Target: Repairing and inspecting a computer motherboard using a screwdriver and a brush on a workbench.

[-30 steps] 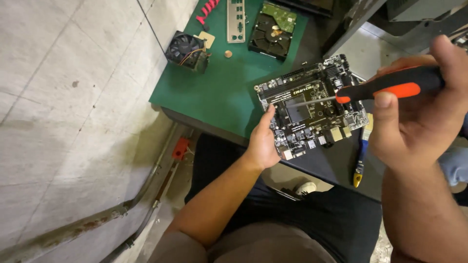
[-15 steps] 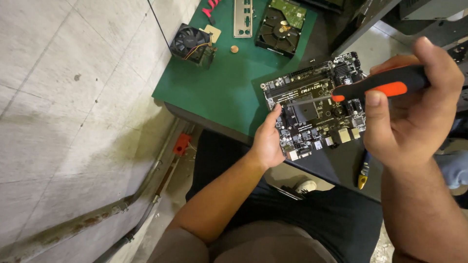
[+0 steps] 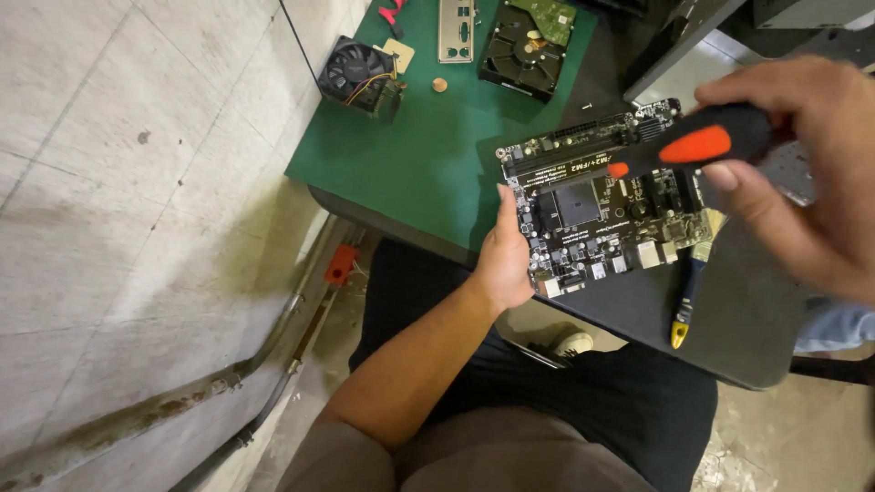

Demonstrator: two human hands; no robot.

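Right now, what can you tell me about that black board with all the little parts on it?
The circuit board is a flat black rectangle crowded with small parts: a square socket near its middle, long slots along the top edge and silvery metal ports along the bottom edge. It looks like stiff board with metal bits. It is held tilted over the edge of the green mat. The left hand grips its left edge, and the right hand holds a black-and-orange screwdriver over it.
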